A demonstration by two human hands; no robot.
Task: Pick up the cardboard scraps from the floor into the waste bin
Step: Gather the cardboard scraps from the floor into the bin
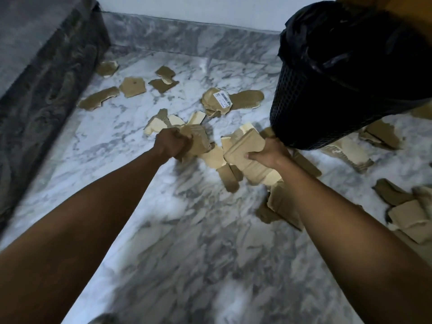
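Torn brown cardboard scraps lie scattered over the marble floor. My left hand grips a crumpled scrap at the middle of the view. My right hand holds a bundle of folded cardboard pieces just left of the waste bin's base. The waste bin is a black mesh basket with a black bag liner, standing at the upper right. A scrap with a white barcode label lies farther back. More scraps sit near the far wall.
A dark stone ledge runs along the left side. A marble skirting closes the far end. Further cardboard pieces lie at the right edge and behind the bin. A brown surface shows at the top right corner.
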